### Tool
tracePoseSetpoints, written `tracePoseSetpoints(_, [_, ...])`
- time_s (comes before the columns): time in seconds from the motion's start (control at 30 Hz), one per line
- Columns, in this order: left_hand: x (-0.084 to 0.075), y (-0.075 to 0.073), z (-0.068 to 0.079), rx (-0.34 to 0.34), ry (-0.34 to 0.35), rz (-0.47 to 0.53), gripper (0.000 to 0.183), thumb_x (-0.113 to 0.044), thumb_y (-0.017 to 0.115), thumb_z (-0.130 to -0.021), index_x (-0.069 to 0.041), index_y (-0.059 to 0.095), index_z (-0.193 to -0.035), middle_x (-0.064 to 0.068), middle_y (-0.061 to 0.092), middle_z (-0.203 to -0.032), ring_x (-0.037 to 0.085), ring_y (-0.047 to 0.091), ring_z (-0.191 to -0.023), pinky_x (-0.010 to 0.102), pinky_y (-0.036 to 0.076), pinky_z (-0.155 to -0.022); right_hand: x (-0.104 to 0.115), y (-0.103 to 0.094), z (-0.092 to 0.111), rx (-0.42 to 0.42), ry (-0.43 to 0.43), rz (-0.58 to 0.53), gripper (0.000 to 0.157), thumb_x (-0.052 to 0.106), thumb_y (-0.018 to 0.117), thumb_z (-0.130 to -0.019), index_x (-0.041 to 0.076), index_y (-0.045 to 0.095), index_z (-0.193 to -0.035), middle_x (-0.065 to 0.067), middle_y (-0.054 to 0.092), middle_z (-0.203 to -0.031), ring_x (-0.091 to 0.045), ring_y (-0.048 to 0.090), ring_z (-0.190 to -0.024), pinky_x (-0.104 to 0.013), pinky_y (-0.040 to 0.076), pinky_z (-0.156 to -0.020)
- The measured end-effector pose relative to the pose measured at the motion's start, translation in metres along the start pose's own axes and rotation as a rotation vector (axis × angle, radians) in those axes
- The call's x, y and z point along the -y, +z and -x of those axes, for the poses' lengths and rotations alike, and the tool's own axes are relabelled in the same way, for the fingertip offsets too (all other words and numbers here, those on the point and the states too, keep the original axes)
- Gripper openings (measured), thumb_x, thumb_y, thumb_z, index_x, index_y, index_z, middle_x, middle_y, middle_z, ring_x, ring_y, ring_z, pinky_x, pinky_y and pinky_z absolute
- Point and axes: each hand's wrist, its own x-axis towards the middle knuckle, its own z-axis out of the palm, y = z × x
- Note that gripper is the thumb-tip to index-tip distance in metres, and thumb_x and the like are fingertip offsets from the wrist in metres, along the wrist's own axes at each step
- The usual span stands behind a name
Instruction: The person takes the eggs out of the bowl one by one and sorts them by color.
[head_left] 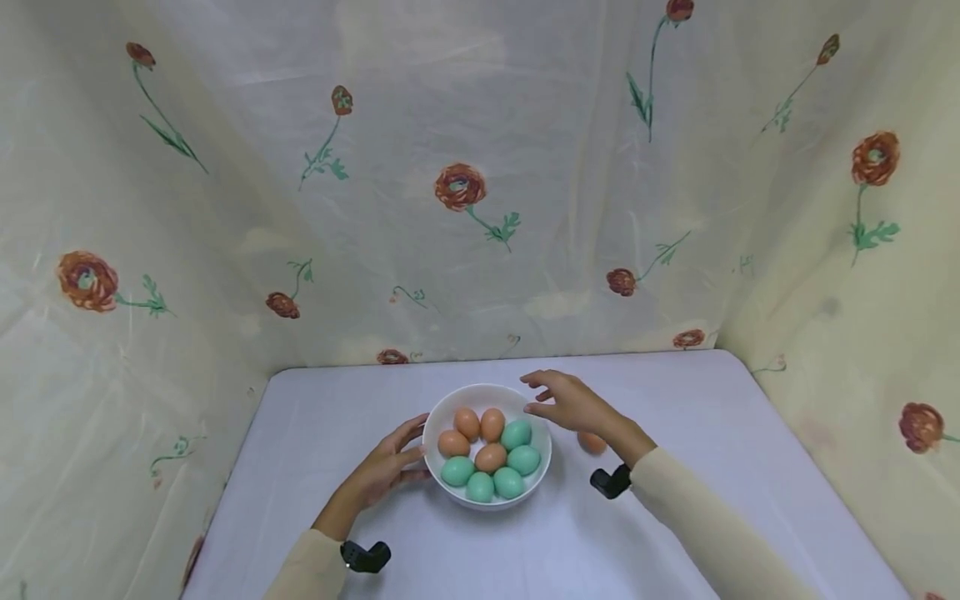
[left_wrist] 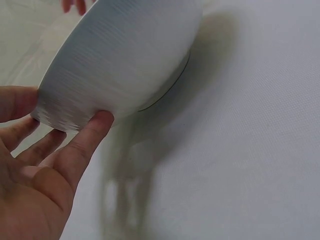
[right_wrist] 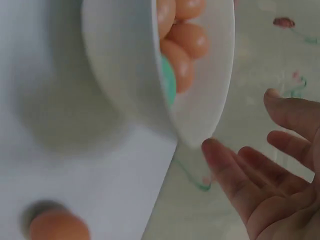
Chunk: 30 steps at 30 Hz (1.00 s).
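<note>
A white bowl (head_left: 480, 502) stands mid-table in the head view, with several brown eggs (head_left: 491, 457) and several green eggs (head_left: 523, 459) inside. My left hand (head_left: 384, 468) is at its left side; in the left wrist view, spread fingertips touch the outer wall of the bowl (left_wrist: 125, 55). My right hand (head_left: 572, 403) hovers by the far right rim, fingers loosely extended and holding nothing. In the right wrist view one fingertip of this hand (right_wrist: 275, 195) is close to the rim; whether it touches, I cannot tell. Another brown egg (head_left: 592, 442) lies on the table beneath my right wrist.
The table (head_left: 330, 408) has a pale cover with rounded far corners. Floral cloth (head_left: 540, 275) hangs behind and on both sides of it. Each wrist carries a small black camera mount, one on the left (head_left: 365, 557) and one on the right (head_left: 611, 482).
</note>
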Motion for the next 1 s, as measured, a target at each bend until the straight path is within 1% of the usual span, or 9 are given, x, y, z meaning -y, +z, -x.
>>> tracePoseSetpoints(0.03, [0.000,0.000,0.000,-0.001,0.002,-0.003,0.062,-0.016,0.059,-0.100,-0.018,0.033,-0.156,0.018,0.026,-0.164,0.040,0.051,-0.134,0.047,0.059,-0.096,0.006,0.005,-0.004,0.016,-0.002,-0.022,0.049,0.020,0.069,-0.095,0.008,0.054,-0.140,-0.019,0.058,-0.139,-0.032,0.064,-0.118,-0.043,0.060,-0.095])
tracePoseSetpoints(0.1, [0.000,-0.001,0.001,-0.004,0.002,-0.007,0.062,-0.016,0.059,-0.100,-0.017,0.033,-0.156,0.019,0.027,-0.163,0.040,0.051,-0.134,0.047,0.060,-0.095,0.017,0.015,-0.012,0.047,-0.039,-0.052,0.046,0.017,0.068,-0.096,0.008,0.055,-0.139,-0.018,0.058,-0.140,-0.031,0.064,-0.118,-0.044,0.059,-0.097])
tracePoseSetpoints(0.17, [-0.001,-0.002,0.001,-0.005,0.003,-0.009,0.062,-0.016,0.060,-0.100,-0.016,0.033,-0.156,0.020,0.027,-0.163,0.040,0.051,-0.133,0.048,0.060,-0.095,0.024,0.026,-0.018,0.084,-0.082,-0.081,0.045,0.012,0.067,-0.096,0.006,0.055,-0.139,-0.019,0.058,-0.139,-0.032,0.064,-0.118,-0.047,0.058,-0.099])
tracePoseSetpoints(0.27, [0.000,-0.003,0.000,0.004,0.000,-0.005,0.062,-0.016,0.060,-0.100,-0.016,0.033,-0.156,0.019,0.027,-0.163,0.040,0.051,-0.134,0.048,0.059,-0.095,0.032,0.042,-0.028,0.128,-0.133,-0.101,0.046,0.010,0.068,-0.095,0.002,0.055,-0.138,-0.019,0.059,-0.138,-0.034,0.065,-0.116,-0.048,0.057,-0.099])
tracePoseSetpoints(0.4, [0.001,-0.004,-0.003,0.018,-0.001,0.003,0.062,-0.016,0.060,-0.100,-0.016,0.033,-0.156,0.019,0.027,-0.163,0.039,0.051,-0.133,0.048,0.059,-0.096,0.037,0.061,-0.039,0.149,-0.176,-0.059,0.046,0.015,0.071,-0.093,0.001,0.058,-0.135,-0.014,0.064,-0.130,-0.029,0.065,-0.113,-0.042,0.059,-0.096])
tracePoseSetpoints(0.53, [0.001,-0.003,-0.004,0.018,-0.010,-0.001,0.063,-0.016,0.061,-0.099,-0.017,0.033,-0.156,0.018,0.028,-0.163,0.037,0.053,-0.131,0.047,0.060,-0.095,0.040,0.073,-0.047,0.176,-0.240,-0.022,0.042,0.011,0.071,-0.093,-0.003,0.059,-0.131,-0.014,0.069,-0.119,-0.028,0.065,-0.110,-0.043,0.058,-0.097])
tracePoseSetpoints(0.7, [-0.002,-0.003,-0.004,0.014,-0.014,-0.012,0.063,-0.019,0.061,-0.100,-0.019,0.033,-0.156,0.018,0.028,-0.162,0.037,0.052,-0.132,0.046,0.060,-0.095,0.045,0.078,-0.052,0.220,-0.221,-0.017,0.038,0.007,0.068,-0.094,-0.003,0.060,-0.129,-0.015,0.070,-0.117,-0.028,0.066,-0.110,-0.044,0.057,-0.099])
tracePoseSetpoints(0.77, [-0.002,-0.003,-0.004,0.015,-0.010,-0.013,0.063,-0.019,0.061,-0.100,-0.019,0.034,-0.156,0.018,0.028,-0.162,0.037,0.051,-0.133,0.047,0.059,-0.096,0.048,0.078,-0.053,0.243,-0.197,-0.008,0.037,0.009,0.068,-0.095,-0.001,0.061,-0.129,-0.014,0.070,-0.117,-0.026,0.066,-0.110,-0.043,0.056,-0.100])
tracePoseSetpoints(1.0, [0.001,-0.005,-0.005,0.024,-0.006,-0.005,0.063,-0.019,0.062,-0.099,-0.019,0.033,-0.156,0.018,0.029,-0.162,0.034,0.054,-0.130,0.046,0.060,-0.095,0.059,0.081,-0.058,0.305,-0.171,0.060,0.030,0.017,0.068,-0.096,0.002,0.067,-0.122,-0.010,0.071,-0.117,-0.024,0.065,-0.110,-0.041,0.055,-0.102])
